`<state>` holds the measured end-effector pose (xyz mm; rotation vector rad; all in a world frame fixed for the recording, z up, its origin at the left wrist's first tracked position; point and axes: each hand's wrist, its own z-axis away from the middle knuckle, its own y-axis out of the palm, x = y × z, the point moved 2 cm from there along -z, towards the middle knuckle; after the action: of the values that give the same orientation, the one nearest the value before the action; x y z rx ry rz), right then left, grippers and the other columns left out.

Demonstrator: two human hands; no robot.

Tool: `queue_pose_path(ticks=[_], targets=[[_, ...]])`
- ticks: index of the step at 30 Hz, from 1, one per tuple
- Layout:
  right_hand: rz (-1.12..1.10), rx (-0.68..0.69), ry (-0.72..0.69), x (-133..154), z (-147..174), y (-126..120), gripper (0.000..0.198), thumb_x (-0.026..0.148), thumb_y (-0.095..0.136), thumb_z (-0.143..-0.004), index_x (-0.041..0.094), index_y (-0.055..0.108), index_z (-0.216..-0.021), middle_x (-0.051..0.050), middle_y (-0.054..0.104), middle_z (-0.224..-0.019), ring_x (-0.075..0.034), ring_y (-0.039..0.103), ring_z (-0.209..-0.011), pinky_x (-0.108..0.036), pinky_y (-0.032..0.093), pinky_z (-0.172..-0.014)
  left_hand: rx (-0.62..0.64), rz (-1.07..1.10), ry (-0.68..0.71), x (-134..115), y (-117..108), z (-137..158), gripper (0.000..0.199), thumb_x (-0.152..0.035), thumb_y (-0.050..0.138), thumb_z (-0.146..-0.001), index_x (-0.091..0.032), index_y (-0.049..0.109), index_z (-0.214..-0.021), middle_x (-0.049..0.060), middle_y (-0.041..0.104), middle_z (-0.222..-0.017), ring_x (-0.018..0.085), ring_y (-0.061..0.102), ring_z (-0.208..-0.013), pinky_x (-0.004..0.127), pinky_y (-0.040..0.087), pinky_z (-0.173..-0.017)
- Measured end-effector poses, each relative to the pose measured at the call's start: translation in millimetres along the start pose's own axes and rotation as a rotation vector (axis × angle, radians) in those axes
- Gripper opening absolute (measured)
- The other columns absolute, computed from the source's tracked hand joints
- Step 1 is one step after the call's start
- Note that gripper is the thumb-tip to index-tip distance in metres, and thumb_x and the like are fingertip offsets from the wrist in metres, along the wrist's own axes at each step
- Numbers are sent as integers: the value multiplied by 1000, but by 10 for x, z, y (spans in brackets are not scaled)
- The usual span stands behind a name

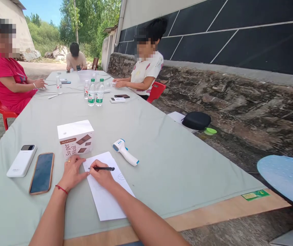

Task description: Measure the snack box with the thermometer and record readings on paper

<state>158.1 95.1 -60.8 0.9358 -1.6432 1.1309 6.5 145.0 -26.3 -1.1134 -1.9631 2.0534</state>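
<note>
My right hand [101, 174] is closed around a black pen [106, 168], its tip against a white sheet of paper [110, 203] lying askew on the table. At the paper's left edge my left hand [72, 170] rests with its fingers spread, the fingertips close to the base of a white carton [75, 130]. That carton has brown lettering and pictures of chocolate pieces. A white and blue infrared thermometer [125, 152] lies to the right of the paper. Left of my left hand are a smartphone [42, 173] in a brown case and a white power bank [22, 161].
Water bottles [91, 94] with green caps stand mid-table, near another white device [117, 100] and a dark phone [122, 96]. Three people sit around the long table [141, 130]. A black case [196, 120] lies beyond its right edge, and a light blue stool [287, 177] stands at right.
</note>
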Motion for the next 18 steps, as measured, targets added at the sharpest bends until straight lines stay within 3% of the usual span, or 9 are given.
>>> queue_pose_path(ticks=[18], targets=[[13, 20, 19, 17, -9, -21, 7, 26, 49, -69, 24, 49, -63, 3, 55, -58, -15, 49, -56, -28, 39, -57, -2, 1, 6, 14, -1, -1, 43, -32, 71, -75, -24, 64, -117, 10, 56, -115, 29, 57, -106, 47, 44, -91]])
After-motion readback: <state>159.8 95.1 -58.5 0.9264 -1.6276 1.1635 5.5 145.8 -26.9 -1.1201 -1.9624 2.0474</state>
